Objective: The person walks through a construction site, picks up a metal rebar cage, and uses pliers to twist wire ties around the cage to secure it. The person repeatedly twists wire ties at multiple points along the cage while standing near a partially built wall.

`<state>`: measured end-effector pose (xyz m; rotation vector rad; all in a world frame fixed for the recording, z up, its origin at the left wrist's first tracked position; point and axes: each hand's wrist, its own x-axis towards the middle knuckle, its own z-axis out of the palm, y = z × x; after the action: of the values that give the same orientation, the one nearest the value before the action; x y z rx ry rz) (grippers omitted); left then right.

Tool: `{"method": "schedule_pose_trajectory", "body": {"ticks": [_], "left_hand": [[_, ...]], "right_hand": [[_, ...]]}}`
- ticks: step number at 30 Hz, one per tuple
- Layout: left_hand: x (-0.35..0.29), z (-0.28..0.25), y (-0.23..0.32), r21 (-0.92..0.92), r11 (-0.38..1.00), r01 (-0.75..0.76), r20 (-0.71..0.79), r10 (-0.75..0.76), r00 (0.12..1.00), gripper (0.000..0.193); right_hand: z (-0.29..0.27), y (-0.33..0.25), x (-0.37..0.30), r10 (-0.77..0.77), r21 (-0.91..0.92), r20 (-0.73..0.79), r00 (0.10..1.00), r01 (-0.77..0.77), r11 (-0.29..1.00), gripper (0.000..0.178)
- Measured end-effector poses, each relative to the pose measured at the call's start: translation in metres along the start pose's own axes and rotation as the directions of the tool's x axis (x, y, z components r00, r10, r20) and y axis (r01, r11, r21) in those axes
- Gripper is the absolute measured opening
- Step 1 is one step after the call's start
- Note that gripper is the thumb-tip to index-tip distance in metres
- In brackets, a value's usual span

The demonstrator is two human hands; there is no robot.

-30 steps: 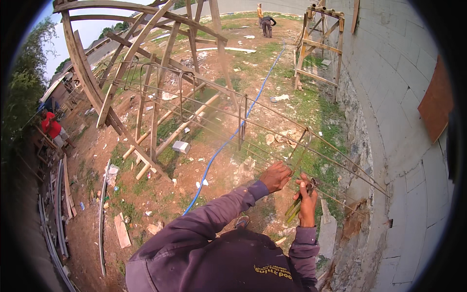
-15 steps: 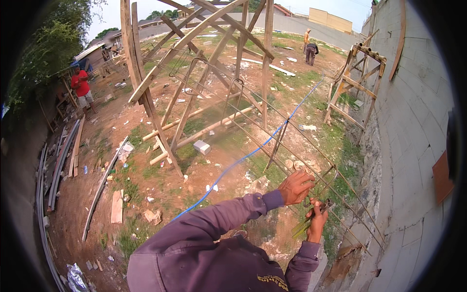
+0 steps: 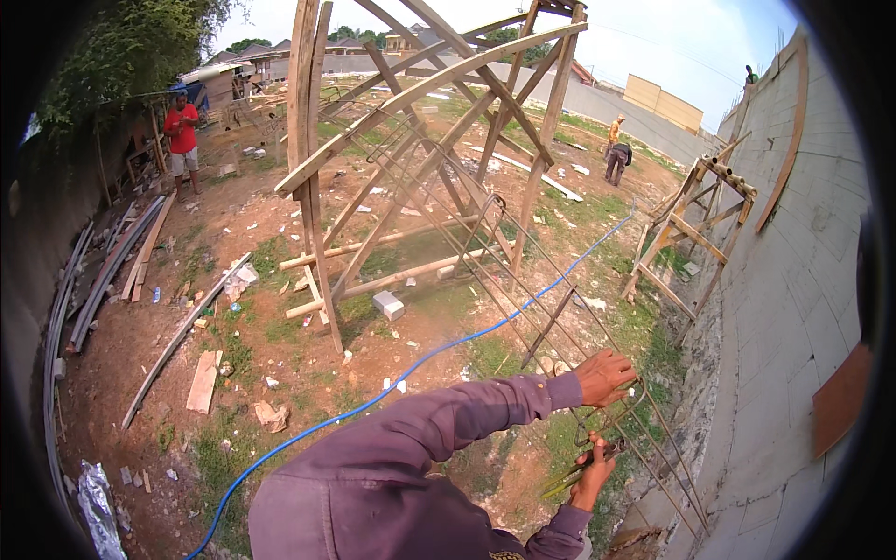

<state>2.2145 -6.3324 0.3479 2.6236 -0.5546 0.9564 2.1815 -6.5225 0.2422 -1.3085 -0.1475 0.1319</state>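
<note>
A long, narrow rebar cage (image 3: 557, 315) of thin steel bars with bent stirrups slants from the wooden frame down to the lower right. My left hand (image 3: 607, 378) is closed over its bars, beside a stirrup (image 3: 638, 394). Just below, my right hand (image 3: 590, 474) grips pincers (image 3: 612, 448), their dark jaws up close to the bars. Yellow-green lengths, apparently the tool's handles, stick out below that hand. Whether a tie wire sits in the jaws is too small to tell.
A wooden trestle (image 3: 313, 187) supports the cage's far end; another trestle (image 3: 686, 233) stands by the block wall (image 3: 775, 308). A blue hose (image 3: 439, 347) crosses the littered ground under the cage. A grey block (image 3: 388, 305), planks (image 3: 203, 381) and pipes lie leftward. People (image 3: 182, 135) stand farther off.
The view has shifted, so the scene sits differently in it. My left hand has settled lower on the bars. My right hand still holds the pincers just beneath it.
</note>
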Motion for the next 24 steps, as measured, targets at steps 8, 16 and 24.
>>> {"method": "schedule_pose_trajectory", "body": {"ticks": [8,16,24], "left_hand": [[-0.019,0.015,-0.018,-0.050,0.995,-0.092,0.047,0.094,0.994,0.016],[0.011,-0.007,-0.008,0.009,0.995,-0.100,-0.037,0.100,0.994,0.030],[0.032,-0.012,-0.016,0.030,0.991,-0.131,0.120,0.127,0.985,0.051]], "right_hand": [[0.006,0.010,-0.005,0.013,-0.015,-0.029,1.000,-0.014,1.000,0.020],[0.009,0.007,-0.020,-0.048,-0.056,-0.003,0.999,0.048,0.997,0.021],[0.010,-0.012,-0.028,-0.099,-0.050,0.070,0.993,0.102,0.993,0.023]]}}
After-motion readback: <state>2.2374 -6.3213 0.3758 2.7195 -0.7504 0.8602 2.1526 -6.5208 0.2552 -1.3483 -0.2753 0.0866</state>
